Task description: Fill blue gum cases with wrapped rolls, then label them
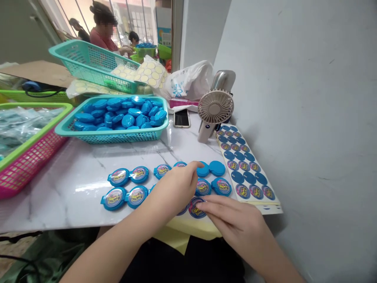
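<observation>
In the head view my left hand point(184, 181) reaches across the table with curled fingers, its fingertips on the edge of a plain blue round case point(202, 169). That case lies open, its plain other half point(217, 168) beside it. My right hand point(240, 218) pinches at a round sticker point(196, 207) with purple rings and yellow lettering, on a yellowish backing sheet point(194, 224) at the table's front edge. Several open blue cases with stickers, such as this stickered case point(119, 177), lie in two rows. My left forearm hides part of the rows.
A turquoise basket point(118, 135) holds many blue cases. Left of it stand green and pink baskets point(35, 157) with plastic-wrapped items. A small fan point(216, 108), a phone point(182, 118) and sticker sheets point(244, 165) lie towards the right wall. Other people point(101, 37) sit behind.
</observation>
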A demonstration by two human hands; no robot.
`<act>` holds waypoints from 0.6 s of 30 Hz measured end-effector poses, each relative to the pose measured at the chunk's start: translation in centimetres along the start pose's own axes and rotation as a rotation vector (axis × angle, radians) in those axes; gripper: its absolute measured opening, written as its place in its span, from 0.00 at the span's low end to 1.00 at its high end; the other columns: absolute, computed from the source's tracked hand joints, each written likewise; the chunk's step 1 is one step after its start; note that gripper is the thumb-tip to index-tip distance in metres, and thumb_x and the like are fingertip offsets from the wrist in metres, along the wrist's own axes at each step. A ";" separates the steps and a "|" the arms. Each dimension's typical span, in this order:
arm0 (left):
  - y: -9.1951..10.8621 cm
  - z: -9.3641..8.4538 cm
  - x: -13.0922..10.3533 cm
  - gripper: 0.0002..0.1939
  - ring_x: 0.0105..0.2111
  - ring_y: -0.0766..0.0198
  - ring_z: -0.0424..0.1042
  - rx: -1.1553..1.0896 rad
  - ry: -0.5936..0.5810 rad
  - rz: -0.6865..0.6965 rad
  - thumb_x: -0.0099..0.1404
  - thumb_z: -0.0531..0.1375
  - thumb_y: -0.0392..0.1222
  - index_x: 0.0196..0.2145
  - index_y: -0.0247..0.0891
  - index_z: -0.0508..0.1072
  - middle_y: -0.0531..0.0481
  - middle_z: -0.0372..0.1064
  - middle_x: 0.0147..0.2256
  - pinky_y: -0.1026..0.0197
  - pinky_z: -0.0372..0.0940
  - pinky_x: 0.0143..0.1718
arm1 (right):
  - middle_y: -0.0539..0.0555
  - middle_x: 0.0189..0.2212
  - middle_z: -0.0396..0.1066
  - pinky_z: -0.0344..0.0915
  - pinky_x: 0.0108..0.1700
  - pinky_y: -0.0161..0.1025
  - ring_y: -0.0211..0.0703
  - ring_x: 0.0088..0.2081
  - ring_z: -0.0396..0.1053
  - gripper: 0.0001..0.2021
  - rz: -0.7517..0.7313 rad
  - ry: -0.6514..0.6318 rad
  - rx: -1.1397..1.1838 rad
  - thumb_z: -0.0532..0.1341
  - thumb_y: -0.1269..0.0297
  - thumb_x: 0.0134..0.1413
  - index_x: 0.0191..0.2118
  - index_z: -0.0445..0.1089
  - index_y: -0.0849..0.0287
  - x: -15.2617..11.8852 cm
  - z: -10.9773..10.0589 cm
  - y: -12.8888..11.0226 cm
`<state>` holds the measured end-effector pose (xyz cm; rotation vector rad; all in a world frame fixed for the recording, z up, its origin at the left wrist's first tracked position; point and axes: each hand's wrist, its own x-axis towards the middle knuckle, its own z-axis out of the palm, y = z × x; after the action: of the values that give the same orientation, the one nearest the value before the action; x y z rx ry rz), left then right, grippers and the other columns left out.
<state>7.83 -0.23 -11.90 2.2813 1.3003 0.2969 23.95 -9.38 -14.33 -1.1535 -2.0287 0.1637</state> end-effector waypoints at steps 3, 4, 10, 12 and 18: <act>0.1 0.2 0.4 0.22 0.38 0.50 0.80 0.040 -0.021 0.015 0.75 0.45 0.36 0.60 0.43 0.69 0.43 0.80 0.36 0.56 0.68 0.37 | 0.51 0.40 0.83 0.78 0.45 0.31 0.40 0.40 0.82 0.10 0.059 0.022 0.017 0.60 0.72 0.67 0.45 0.80 0.56 -0.1 0.1 0.3; 0.1 0.2 0.5 0.22 0.39 0.49 0.80 0.052 -0.028 0.018 0.75 0.46 0.36 0.61 0.44 0.68 0.43 0.80 0.36 0.56 0.69 0.37 | 0.52 0.40 0.83 0.78 0.46 0.33 0.41 0.40 0.82 0.10 0.083 0.027 0.011 0.61 0.72 0.66 0.46 0.79 0.57 -0.1 0.1 0.4; 0.0 0.5 0.9 0.23 0.39 0.48 0.80 0.079 -0.050 0.025 0.74 0.47 0.35 0.63 0.44 0.65 0.41 0.80 0.39 0.55 0.68 0.37 | 0.55 0.42 0.81 0.78 0.42 0.39 0.45 0.41 0.80 0.14 0.024 -0.008 -0.102 0.57 0.75 0.67 0.47 0.80 0.58 -0.5 0.3 0.5; -0.1 0.5 0.9 0.23 0.40 0.48 0.80 0.067 -0.039 0.013 0.75 0.45 0.36 0.62 0.44 0.66 0.42 0.80 0.39 0.54 0.68 0.37 | 0.55 0.45 0.81 0.78 0.46 0.40 0.45 0.44 0.80 0.15 -0.015 -0.011 -0.137 0.57 0.76 0.67 0.47 0.80 0.56 -0.7 0.3 0.6; -0.1 0.3 0.5 0.22 0.38 0.48 0.80 0.081 -0.025 0.043 0.75 0.44 0.36 0.62 0.43 0.66 0.42 0.80 0.37 0.55 0.67 0.35 | 0.55 0.41 0.81 0.78 0.46 0.38 0.44 0.42 0.80 0.12 0.048 0.031 -0.086 0.60 0.72 0.67 0.51 0.77 0.58 -0.9 0.6 0.5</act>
<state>8.18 0.10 -12.25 2.3749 1.2742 0.2339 24.14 -9.64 -15.46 -1.2516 -1.9988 0.0825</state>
